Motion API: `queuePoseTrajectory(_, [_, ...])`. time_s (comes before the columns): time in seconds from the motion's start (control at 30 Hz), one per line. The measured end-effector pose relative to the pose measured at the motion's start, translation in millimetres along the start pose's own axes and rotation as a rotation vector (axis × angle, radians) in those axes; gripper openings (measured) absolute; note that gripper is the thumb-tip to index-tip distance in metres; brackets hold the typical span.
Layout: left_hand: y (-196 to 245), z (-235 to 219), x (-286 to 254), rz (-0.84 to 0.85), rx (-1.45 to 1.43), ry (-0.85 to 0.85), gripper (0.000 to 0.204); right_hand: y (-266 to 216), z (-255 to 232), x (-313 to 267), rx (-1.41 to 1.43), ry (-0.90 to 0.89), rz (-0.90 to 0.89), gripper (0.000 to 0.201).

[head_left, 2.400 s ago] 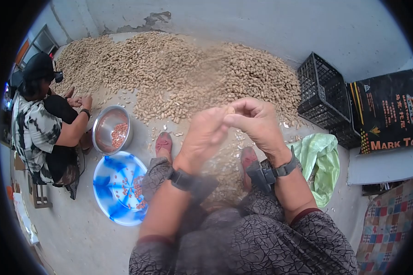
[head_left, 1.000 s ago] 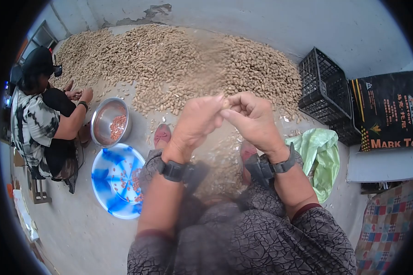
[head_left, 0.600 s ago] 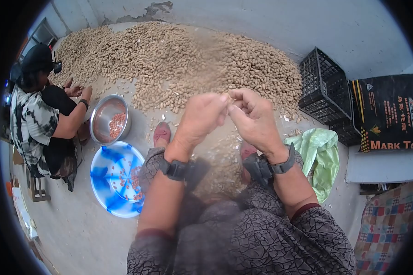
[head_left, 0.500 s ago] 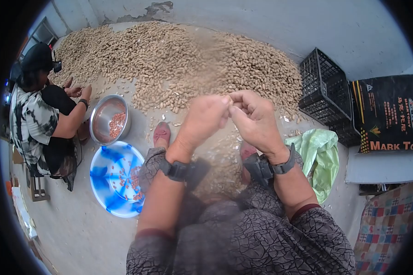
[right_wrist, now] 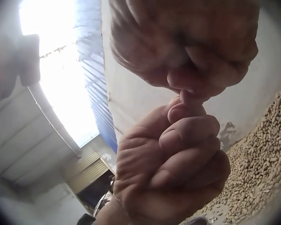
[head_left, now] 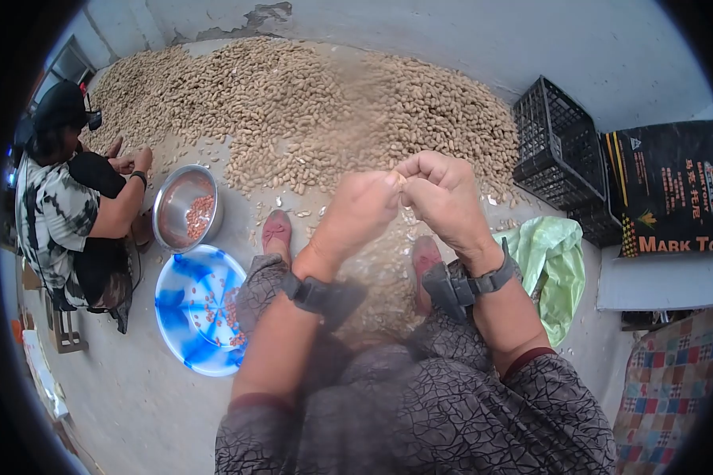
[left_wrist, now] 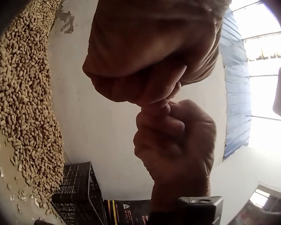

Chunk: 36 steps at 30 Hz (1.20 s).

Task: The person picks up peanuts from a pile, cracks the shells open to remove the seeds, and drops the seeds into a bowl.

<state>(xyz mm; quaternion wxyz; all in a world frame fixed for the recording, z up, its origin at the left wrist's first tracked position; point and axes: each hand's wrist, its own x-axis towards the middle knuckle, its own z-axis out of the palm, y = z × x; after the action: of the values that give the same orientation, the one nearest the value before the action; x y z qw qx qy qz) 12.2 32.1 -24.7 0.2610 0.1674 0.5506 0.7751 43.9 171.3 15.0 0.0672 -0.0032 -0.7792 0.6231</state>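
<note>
In the head view my left hand (head_left: 358,207) and right hand (head_left: 445,196) meet at the fingertips, over the floor in front of my knees. Between them the thumbs and forefingers pinch a peanut (head_left: 399,179), of which only a small pale bit shows. Both wrist views have the remaining fingers curled in, and the fingers hide the peanut there. Beyond the hands a big heap of unshelled peanuts (head_left: 293,103) lies along the wall. A blue and white basin (head_left: 184,348) with some red peanut kernels (head_left: 228,315) stands left of my feet.
A steel bowl (head_left: 166,207) with more kernels stands behind the basin. Another person (head_left: 59,198) squats at the left. To the right are a green plastic sack (head_left: 558,261), black crates (head_left: 558,150) and a black printed bag (head_left: 665,198). Shells litter the floor between my shoes.
The two hands stay joined at the fingertips, now closer together, with the right fingers curled in more. The peanut, plain to see at first, is mostly covered now.
</note>
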Motion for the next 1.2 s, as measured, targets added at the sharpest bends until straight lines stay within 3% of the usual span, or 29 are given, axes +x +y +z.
queuePoseTrajectory(0.13, [-0.4,0.0,-0.4,-0.025,-0.053,-0.010,0.026,0.6,-0.8,-0.4,-0.041,0.009,-0.023,0.012])
queuePoseTrajectory(0.2, [1.7,-0.3,-1.7,-0.136,-0.249,-0.060,0.025,-4.7,-0.6,-2.6,-0.075,0.011,-0.035,0.012])
queuePoseTrajectory(0.27, [1.6,-0.6,-3.6,-0.150,-0.285,-0.076,0.025,-10.2,-0.2,-5.9,-0.269,0.035,-0.202,0.013])
queuePoseTrajectory(0.37, [-0.1,0.8,-5.4,-0.162,-0.329,-0.086,0.025,-2.7,0.1,-4.1,-0.240,0.036,-0.267,0.015])
queuePoseTrajectory(0.5, [7.1,2.4,-5.4,-0.158,-0.188,-0.010,0.027,2.6,-3.4,2.1,-0.150,0.023,-0.281,0.017])
queuePoseTrajectory(0.53, [6.1,-0.9,-3.2,-0.157,-0.188,-0.011,0.027,2.4,-7.5,3.6,-0.055,-0.028,-0.101,0.016])
queuePoseTrajectory(0.57, [4.1,-6.5,0.9,-0.036,0.043,0.052,0.026,1.9,-11.4,4.9,0.039,-0.078,0.078,0.016])
queuePoseTrajectory(0.6, [7.8,-6.6,2.9,0.084,0.273,0.114,0.025,0.3,-14.3,5.4,0.039,-0.076,0.079,0.016])
queuePoseTrajectory(0.67, [14.0,0.2,-2.7,0.149,0.256,0.147,0.021,-3.5,-19.4,5.6,0.209,-0.158,0.247,0.015])
queuePoseTrajectory(0.7, [17.7,3.9,-4.9,0.213,0.239,0.181,0.017,-0.7,-21.2,5.7,0.208,-0.158,0.247,0.015])
queuePoseTrajectory(0.73, [16.9,4.3,-4.3,0.214,0.239,0.181,0.017,4.4,-22.7,6.0,0.168,-0.203,0.098,0.015])
queuePoseTrajectory(0.77, [15.7,4.1,-3.5,0.315,0.385,0.174,0.013,8.1,-23.5,6.4,0.127,-0.249,-0.051,0.015])
queuePoseTrajectory(0.8, [16.3,4.8,-3.3,0.417,0.532,0.169,0.012,9.7,-24.0,7.2,0.127,-0.251,-0.052,0.015])
queuePoseTrajectory(0.9, [23.9,10.2,-8.8,0.384,0.505,0.112,0.011,10.0,-23.6,7.8,0.063,-0.298,-0.178,0.014])
queuePoseTrajectory(0.97, [18.7,11.2,-6.4,0.437,0.497,0.132,0.010,5.7,-22.2,4.3,0.218,-0.343,0.010,0.014])
queuePoseTrajectory(1.0, [15.2,10.8,-5.3,0.489,0.488,0.152,0.009,2.9,-21.4,3.2,0.218,-0.343,0.009,0.014])
queuePoseTrajectory(1.07, [8.0,6.2,-4.1,0.481,0.493,0.166,0.008,-2.8,-19.2,1.1,0.516,-0.286,0.373,0.011])
queuePoseTrajectory(1.2, [2.5,10.9,-4.2,0.502,0.562,0.246,0.009,-7.2,-14.1,-4.0,0.454,-0.230,0.415,0.010])
